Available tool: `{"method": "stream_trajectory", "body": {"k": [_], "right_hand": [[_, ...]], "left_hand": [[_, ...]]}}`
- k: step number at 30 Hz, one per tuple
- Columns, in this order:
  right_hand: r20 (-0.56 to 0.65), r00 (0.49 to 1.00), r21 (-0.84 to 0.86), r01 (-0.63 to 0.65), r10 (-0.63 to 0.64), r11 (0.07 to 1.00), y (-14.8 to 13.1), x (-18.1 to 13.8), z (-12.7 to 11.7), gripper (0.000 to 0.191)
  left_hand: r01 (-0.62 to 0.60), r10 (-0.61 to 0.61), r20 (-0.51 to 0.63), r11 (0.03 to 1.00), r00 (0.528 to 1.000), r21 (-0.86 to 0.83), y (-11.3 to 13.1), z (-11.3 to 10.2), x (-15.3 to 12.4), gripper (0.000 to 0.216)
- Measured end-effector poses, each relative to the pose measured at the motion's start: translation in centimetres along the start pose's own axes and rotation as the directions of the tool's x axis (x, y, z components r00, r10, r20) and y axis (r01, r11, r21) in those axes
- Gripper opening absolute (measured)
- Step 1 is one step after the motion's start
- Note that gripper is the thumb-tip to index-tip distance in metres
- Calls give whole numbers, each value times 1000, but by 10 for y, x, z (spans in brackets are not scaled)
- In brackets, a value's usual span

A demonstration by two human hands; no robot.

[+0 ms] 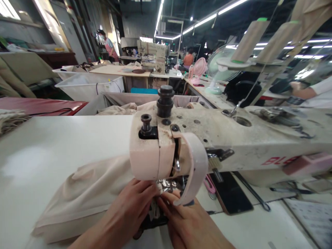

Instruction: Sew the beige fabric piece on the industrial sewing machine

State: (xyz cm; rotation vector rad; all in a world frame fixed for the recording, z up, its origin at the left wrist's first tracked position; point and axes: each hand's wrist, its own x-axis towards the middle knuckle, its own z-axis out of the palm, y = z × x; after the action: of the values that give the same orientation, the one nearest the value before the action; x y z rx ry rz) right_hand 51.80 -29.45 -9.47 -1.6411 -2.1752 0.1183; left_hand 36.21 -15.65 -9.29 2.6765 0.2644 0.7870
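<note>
Both hands meet under the sewing machine head, near centre. Left hand lies on the cloth, fingers together; right hand fingertips pinch at the presser foot.

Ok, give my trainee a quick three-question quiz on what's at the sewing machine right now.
1. True or false: both hands meet under the sewing machine head.
2. What lies flat on the table right of the needle area? A) scissors B) a phone C) a cup
3. What colour is the fabric by the left hand?

Key:
1. True; the right hand touches the left at the presser foot.
2. B, the phone.
3. Beige fabric.
</note>
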Motion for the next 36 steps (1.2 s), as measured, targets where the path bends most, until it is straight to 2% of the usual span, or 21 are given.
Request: {"method": "stream_trajectory", "body": {"k": [4,8,14,18,21,25,28,36], "right_hand": [[-70,996,23,-60,62,998,-3,-2,1,55],[-70,992,35,-104,106,994,-5,-1,-1,54],[-60,994,38,-93,95,995,-5,1,-2,51],[-43,994,66,-100,103,993,-5,1,1,55],[-32,993,78,-114,117,990,-6,1,1,58],[-49,991,92,-118,123,989,-8,2,-2,53],[-64,991,103,-110,117,989,-8,3,-3,47],[-32,990,130,-131,136,983,-7,1,-2,52]], "left_hand": [[61,-63,-23,995,998,-80,-1,-2,-2,24],[145,-147,-12,983,989,-113,-1,6,-10,23],[144,-150,-44,983,988,-115,1,7,-4,23],[94,-85,69,987,994,-131,1,-2,5,29],[130,-111,134,981,985,-145,-2,-3,6,27],[174,-174,9,979,985,-107,-5,4,-1,20],[145,-148,-46,987,988,-71,-5,7,-3,21],[111,-110,23,992,994,-59,0,0,2,26]]}}
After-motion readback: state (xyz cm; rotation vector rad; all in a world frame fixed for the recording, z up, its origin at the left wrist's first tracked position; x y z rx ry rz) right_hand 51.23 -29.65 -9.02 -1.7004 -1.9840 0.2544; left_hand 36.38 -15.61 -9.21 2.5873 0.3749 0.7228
